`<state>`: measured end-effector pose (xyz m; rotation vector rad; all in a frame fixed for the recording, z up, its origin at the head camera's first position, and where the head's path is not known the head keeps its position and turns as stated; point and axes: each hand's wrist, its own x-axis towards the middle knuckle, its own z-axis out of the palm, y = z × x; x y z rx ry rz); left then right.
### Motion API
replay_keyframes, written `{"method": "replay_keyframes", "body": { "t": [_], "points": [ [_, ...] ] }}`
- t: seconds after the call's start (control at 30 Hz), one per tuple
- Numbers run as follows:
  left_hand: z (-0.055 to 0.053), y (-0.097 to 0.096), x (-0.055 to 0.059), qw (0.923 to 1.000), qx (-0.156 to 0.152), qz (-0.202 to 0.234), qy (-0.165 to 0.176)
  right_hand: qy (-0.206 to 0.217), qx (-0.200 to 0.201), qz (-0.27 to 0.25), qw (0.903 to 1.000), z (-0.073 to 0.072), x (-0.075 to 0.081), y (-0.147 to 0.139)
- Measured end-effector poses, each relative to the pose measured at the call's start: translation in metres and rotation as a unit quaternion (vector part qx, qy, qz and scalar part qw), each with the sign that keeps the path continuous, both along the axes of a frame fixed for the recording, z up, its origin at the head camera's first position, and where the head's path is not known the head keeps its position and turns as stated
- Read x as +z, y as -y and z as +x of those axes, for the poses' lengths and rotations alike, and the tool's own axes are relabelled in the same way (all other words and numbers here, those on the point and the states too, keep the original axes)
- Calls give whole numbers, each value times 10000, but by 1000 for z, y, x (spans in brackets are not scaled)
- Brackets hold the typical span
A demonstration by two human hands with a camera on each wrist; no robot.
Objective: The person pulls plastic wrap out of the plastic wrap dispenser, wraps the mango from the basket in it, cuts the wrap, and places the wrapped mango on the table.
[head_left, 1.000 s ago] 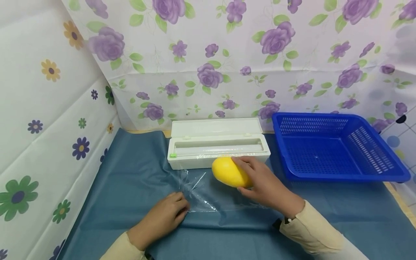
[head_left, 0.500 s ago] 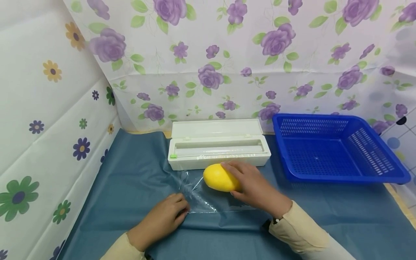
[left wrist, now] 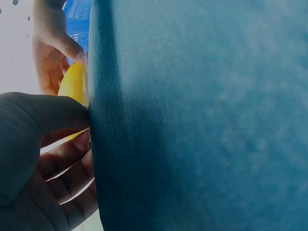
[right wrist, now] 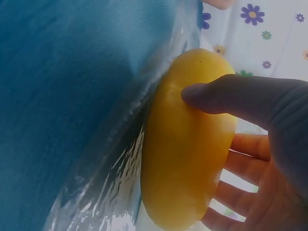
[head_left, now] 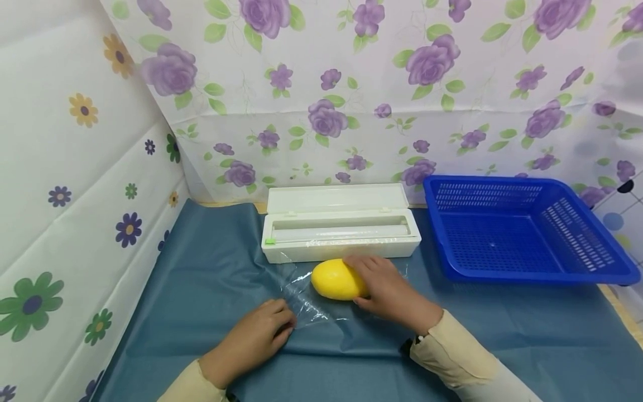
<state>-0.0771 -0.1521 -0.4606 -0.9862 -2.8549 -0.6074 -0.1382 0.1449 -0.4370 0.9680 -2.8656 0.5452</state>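
A smooth yellow oval fruit [head_left: 337,280] lies low over a sheet of clear cling film [head_left: 312,312] in front of the white film dispenser [head_left: 341,249]. My right hand [head_left: 387,290] grips the fruit's right end; in the right wrist view the thumb presses on one side of the yellow fruit [right wrist: 187,154], with the fingers behind it. Shiny film [right wrist: 115,192] runs right beside the fruit there. My left hand [head_left: 261,332] pinches the film's near left corner against the cloth. Thumb and curled fingers [left wrist: 67,185] meet at the cloth in the left wrist view, where the pinched edge is mostly hidden.
The dispenser's lid [head_left: 337,199] stands open at the back, showing a film roll [head_left: 341,231] inside. A blue plastic basket [head_left: 532,277] stands at the back right. Blue-green cloth [head_left: 201,279] covers the table, and flowered sheets [head_left: 281,111] hang behind and at left.
My right hand has brought the yellow fruit left, nearer me and down onto the film. My left hand has stayed at the film's corner.
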Motion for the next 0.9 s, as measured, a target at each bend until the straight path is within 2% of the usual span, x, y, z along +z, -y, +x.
{"method": "replay_keyframes", "body": {
  "t": [0.23, 0.57, 0.7, 0.9],
  "points": [
    [-1, -3, 0, 10000, 88, 32, -5, -159, 68, 22, 9998, -1, -8, -1],
    [-2, -4, 3, 9999, 108, 49, -84, -219, 36, -67, 9997, 5, -9, -11],
    [-1, -4, 3, 9996, 205, 62, -179, -332, -234, 16, 9992, 13, -6, -23],
    [-3, -3, 3, 9992, 293, 22, -269, -404, -803, 478, 9948, 25, -7, -50]
  ]
}}
